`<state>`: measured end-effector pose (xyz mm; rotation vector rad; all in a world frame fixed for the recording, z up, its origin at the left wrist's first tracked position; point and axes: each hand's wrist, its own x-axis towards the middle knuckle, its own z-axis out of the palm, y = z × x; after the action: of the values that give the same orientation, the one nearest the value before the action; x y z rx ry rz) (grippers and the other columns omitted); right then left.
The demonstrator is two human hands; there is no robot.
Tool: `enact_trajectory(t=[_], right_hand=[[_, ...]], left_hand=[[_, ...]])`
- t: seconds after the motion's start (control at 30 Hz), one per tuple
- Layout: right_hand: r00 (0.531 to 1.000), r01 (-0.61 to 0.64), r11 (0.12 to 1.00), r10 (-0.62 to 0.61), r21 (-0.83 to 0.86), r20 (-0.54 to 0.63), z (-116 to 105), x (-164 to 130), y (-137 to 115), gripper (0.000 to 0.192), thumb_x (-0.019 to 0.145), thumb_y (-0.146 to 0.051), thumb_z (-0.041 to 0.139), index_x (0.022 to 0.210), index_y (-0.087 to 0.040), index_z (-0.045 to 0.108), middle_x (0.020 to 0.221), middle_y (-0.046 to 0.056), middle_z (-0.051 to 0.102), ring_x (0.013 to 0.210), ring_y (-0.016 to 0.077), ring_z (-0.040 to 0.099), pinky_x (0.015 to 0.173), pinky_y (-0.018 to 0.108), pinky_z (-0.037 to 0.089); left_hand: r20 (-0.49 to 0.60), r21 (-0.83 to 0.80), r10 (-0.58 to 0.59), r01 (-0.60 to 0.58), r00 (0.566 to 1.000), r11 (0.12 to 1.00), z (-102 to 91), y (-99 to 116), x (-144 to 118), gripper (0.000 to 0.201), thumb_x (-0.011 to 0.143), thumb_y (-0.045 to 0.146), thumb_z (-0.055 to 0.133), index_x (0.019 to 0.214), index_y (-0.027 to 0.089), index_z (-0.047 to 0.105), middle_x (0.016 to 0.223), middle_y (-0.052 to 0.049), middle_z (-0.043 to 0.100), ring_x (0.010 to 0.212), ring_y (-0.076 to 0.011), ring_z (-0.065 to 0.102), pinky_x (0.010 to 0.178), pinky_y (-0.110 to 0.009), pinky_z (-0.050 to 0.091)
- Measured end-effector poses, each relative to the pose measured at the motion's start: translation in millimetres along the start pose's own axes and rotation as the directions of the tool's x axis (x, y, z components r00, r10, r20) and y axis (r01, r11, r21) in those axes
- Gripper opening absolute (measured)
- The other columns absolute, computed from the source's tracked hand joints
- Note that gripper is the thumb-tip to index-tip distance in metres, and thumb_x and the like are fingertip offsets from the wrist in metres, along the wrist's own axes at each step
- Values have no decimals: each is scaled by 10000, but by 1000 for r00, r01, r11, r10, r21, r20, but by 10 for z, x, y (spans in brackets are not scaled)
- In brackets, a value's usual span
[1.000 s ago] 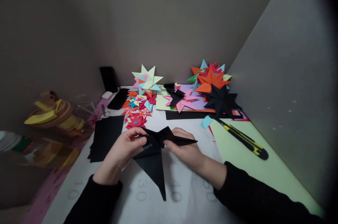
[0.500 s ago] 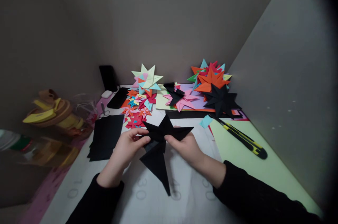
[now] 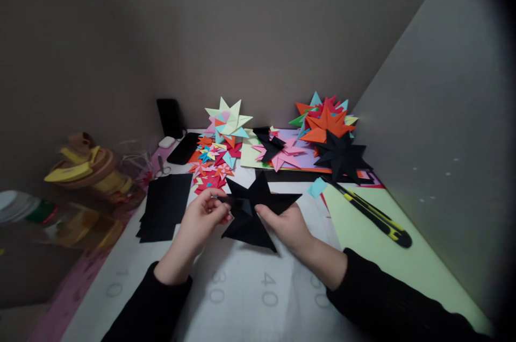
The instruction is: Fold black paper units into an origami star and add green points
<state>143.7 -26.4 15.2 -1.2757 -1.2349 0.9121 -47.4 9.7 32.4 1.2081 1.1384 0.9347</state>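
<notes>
A black, many-pointed folded-paper star is held up above the white-topped counter, in front of the person and between the two hands. It spreads almost evenly, so no single long axis can be told; one point aims away from the person toward the back wall, one to the right, one to the lower right toward the person, and one to the lower left. The left hand is mostly curled, thumb and fingertips pinched on the star's left side. The right hand is part closed, thumb flat on the upper face near the middle, fingers hidden beneath. Left of the star lies a stack of black paper sheets; to the right, a yellow-and-black utility knife lies slantwise on a pale green paper sheet, near a small light-blue paper piece. Behind are a pink folded-paper star, a heap of small multicoloured paper stars and another black paper star. At far left, a clear bottle with a white cap and green band shows amber contents, and a brown-lidded tumbler looks yellowish inside; both are blurred.
</notes>
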Motion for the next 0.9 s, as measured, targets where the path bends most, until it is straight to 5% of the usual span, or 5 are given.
enact_trajectory(t=[0.3,0.63,0.9], right_hand=[[994,23,1000,-22,10,-104,-28,33,36,308,747,-368,682,989,-181,720,1045,97,735,1052,303,655,917,439,520],[986,88,994,-98,-72,-136,-59,25,95,159,767,-351,666,807,-203,704,766,51,739,805,264,697,772,395,559],[986,84,994,-93,-74,-135,-72,35,62,145,766,-343,663,756,-200,680,708,33,708,732,234,675,699,348,539]], left_hand=[[2,91,98,-98,995,991,-67,28,-36,254,800,299,628,1022,181,595,602,55,522,552,-108,563,537,-213,432],[24,-50,-49,51,998,997,-102,15,15,340,707,379,728,957,158,664,595,29,567,533,-89,498,514,-186,375],[-22,-146,-64,60,998,987,-150,44,52,331,604,379,812,799,142,688,625,18,606,508,-68,500,488,-177,398]])
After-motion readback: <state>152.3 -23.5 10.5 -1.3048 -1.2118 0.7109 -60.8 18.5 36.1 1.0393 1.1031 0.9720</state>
